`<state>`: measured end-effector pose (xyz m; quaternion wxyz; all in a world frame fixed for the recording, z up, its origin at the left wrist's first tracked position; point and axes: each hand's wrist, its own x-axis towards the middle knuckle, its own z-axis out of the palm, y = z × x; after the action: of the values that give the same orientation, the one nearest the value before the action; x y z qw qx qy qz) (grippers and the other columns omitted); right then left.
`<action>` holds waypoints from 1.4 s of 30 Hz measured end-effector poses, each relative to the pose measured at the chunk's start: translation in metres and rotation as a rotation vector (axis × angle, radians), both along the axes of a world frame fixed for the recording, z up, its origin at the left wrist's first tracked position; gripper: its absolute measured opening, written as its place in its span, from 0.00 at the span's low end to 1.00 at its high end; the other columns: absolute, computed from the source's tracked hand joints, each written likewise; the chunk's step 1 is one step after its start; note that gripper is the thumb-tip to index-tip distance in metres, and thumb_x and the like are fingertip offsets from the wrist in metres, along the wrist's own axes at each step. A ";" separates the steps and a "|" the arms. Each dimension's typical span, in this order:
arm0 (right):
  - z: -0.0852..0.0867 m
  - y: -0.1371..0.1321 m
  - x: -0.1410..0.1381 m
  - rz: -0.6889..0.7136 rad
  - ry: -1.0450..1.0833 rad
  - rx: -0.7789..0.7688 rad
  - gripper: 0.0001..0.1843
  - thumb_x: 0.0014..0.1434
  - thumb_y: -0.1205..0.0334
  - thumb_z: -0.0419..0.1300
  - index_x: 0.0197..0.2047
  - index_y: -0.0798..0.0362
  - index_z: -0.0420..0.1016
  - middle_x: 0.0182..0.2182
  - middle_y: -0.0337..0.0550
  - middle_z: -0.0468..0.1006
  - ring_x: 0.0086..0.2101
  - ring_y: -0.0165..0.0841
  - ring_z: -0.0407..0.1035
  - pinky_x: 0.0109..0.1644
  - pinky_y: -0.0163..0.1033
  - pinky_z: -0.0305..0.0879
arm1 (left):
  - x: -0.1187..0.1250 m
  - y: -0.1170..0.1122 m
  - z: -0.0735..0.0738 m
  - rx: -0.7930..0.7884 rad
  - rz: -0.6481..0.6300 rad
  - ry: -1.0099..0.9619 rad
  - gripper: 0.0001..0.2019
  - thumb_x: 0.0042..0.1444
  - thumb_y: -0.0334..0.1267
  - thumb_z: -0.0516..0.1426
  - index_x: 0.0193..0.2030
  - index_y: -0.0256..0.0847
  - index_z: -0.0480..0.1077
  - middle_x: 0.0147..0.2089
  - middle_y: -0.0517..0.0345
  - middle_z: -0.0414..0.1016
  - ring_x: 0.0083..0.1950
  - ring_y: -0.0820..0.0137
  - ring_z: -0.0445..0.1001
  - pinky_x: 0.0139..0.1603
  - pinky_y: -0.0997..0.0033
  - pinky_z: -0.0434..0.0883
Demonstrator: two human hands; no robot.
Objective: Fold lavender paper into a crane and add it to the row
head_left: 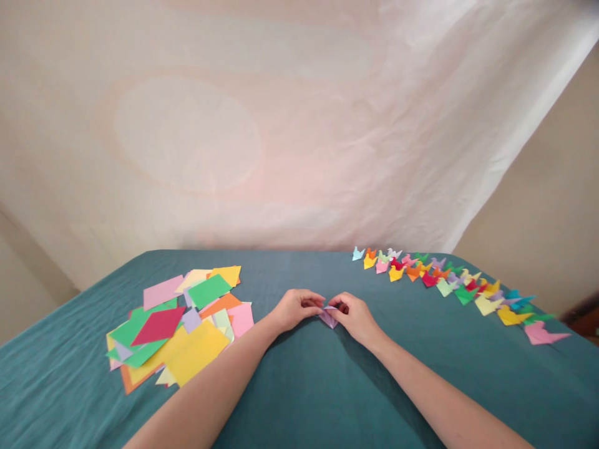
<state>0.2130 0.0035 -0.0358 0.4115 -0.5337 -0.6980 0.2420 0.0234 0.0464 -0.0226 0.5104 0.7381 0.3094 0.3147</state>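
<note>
A small piece of folded lilac paper (330, 318) is between my two hands at the middle of the table, its lower point facing me. My left hand (301, 307) pinches its left side, with thumb and fingers close together. On the other side, my right hand (353, 313) grips the paper's right edge between thumb and bent forefinger. The fingers cover the upper part of the paper, so its folds there are partly hidden.
A loose pile of coloured paper sheets (196, 352) lies to the left. Rows of folded paper cranes (463, 295) stand along the right, a pink crane (543, 333) nearest. Teal cloth (299, 393) covers the table; a pale sheet (299, 137) hangs behind.
</note>
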 end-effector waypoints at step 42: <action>0.001 -0.001 0.002 0.003 -0.026 -0.014 0.07 0.51 0.62 0.58 0.34 0.53 0.75 0.29 0.40 0.74 0.27 0.30 0.68 0.31 0.35 0.63 | 0.012 -0.004 0.001 0.233 0.080 0.192 0.11 0.52 0.41 0.58 0.38 0.38 0.76 0.35 0.56 0.77 0.34 0.70 0.74 0.35 0.76 0.68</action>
<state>0.2155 0.0028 -0.0349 0.3986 -0.5386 -0.7023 0.2405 0.0352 0.0427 -0.0214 0.3763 0.8062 0.3473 0.2964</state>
